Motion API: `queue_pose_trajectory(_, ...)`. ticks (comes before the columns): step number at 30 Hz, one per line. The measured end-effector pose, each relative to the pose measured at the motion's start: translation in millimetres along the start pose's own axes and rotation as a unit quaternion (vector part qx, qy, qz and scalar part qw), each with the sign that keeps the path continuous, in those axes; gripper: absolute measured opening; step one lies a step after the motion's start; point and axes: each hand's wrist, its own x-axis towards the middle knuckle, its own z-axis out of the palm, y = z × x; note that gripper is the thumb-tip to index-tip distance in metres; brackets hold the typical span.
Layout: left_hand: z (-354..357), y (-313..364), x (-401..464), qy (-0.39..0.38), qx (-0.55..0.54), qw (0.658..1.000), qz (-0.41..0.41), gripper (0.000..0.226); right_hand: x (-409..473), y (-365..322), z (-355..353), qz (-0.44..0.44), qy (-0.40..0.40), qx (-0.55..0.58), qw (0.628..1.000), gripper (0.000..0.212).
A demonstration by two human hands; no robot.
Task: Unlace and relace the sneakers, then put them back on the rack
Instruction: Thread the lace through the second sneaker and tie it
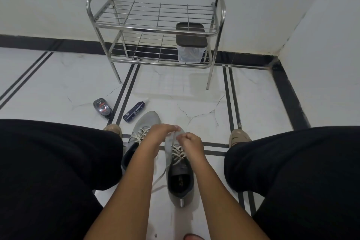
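A chrome rack [155, 25] stood at twelve o'clock against the wall, a lidded clear container [190, 52] on its lower shelf. On the tiled floor between the person's knees lay two grey sneakers — the left sneaker [142, 122] at about eleven o'clock of the right sneaker [180, 177]. The left hand [161, 132] and right hand [190, 140] each pinched the white lace [172, 136] above the right sneaker's toe. At ten o'clock lay a dark bottle [134, 112] and a small polish pack [102, 107].
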Motion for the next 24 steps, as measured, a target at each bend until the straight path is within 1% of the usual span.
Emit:
queue_pose_trajectory(2, 3, 0, -3, 0.002, -0.031, 0.999, 0.015, 0.014, -2, -13, -2, 0.000, -0.039, 0.055, 0.998, 0.022)
queue_pose_trajectory(5, 3, 2, -2, 0.012, -0.031, 0.999, 0.018, 0.013, -5, -19, -3, -0.006, -0.087, 0.066, 0.994, 0.020)
queue_pose_trajectory(8, 3, 6, 0, 0.020, -0.009, 0.999, 0.038, 0.017, -8, -16, -2, 0.005, -0.137, 0.089, 0.987, 0.016)
queue_pose_trajectory(10, 4, 7, -2, 0.033, -0.031, 0.998, 0.053, 0.020, -7, -14, -2, 0.019, -0.168, 0.128, 0.977, 0.009)
queue_pose_trajectory(12, 4, 6, -1, 0.057, -0.056, 0.995, 0.064, 0.021, -7, -15, -6, 0.023, -0.182, 0.132, 0.974, 0.002)
queue_pose_trajectory(14, 4, 4, 1, 0.073, -0.072, 0.992, 0.070, 0.024, -6, -17, -12, 0.021, -0.209, 0.134, 0.969, 0.003)
queue_pose_trajectory(17, 5, 2, 3, 0.081, -0.068, 0.992, 0.063, 0.030, -8, -23, -14, 0.029, -0.259, 0.153, 0.953, 0.006)
queue_pose_trajectory(18, 6, 2, 2, 0.080, -0.067, 0.993, 0.059, 0.031, -9, -24, -13, 0.031, -0.259, 0.155, 0.953, 0.006)
queue_pose_trajectory(20, 7, 1, 0, 0.089, -0.065, 0.993, 0.049, 0.032, -10, -23, -10, 0.033, -0.235, 0.174, 0.956, 0.003)
queue_pose_trajectory(21, 6, 0, 2, 0.105, -0.064, 0.991, 0.046, 0.032, -9, -22, -10, 0.035, -0.214, 0.185, 0.959, 0.003)
queue_pose_trajectory(24, 5, -2, 5, 0.171, -0.062, 0.983, 0.040, 0.032, -2, -18, -16, 0.052, -0.125, 0.192, 0.972, 0.013)
